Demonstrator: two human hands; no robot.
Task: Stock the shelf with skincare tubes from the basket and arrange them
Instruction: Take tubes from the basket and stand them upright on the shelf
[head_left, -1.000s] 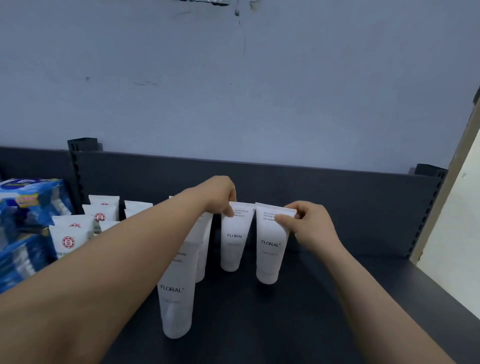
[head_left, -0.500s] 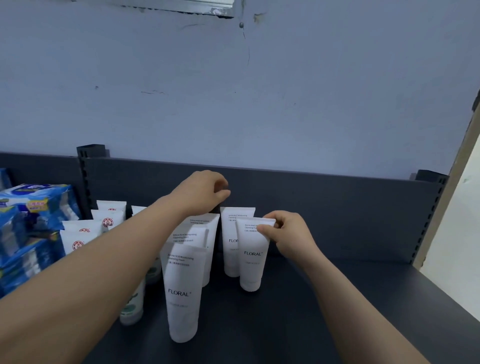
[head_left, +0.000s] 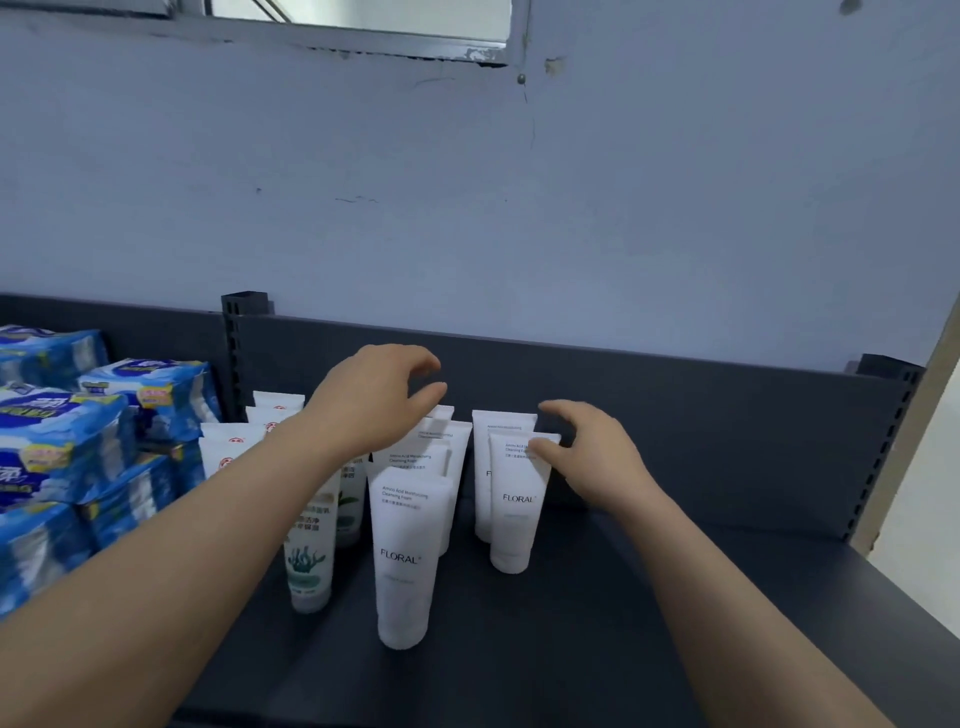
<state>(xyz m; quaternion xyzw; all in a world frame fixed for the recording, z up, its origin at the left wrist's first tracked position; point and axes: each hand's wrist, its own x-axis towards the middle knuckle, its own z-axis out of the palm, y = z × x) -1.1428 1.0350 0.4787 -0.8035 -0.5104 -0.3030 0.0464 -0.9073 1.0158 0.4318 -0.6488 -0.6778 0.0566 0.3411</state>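
White FLORAL tubes stand cap-down on the dark shelf (head_left: 597, 649). The nearest tube (head_left: 408, 561) heads a row of several running back. To its right stand two more, a front right tube (head_left: 514, 509) and one behind it (head_left: 501, 423). My left hand (head_left: 374, 400) hovers above the left row with fingers curled and apart, holding nothing. My right hand (head_left: 587, 452) is spread beside the top of the front right tube, with the thumb at its crimped edge. The basket is not in view.
Green-printed tubes (head_left: 309, 561) and white tubes with red logos (head_left: 228, 452) stand left of the FLORAL rows. Blue tissue packs (head_left: 67, 447) are stacked at far left. A dark back panel (head_left: 675, 405) closes the shelf; its right end post (head_left: 883, 447) stands by a pale wall.
My left hand has lifted off the tube tops. My right hand moved the right tube left, in front of another, and now has its fingers spread. The camera has tilted up.
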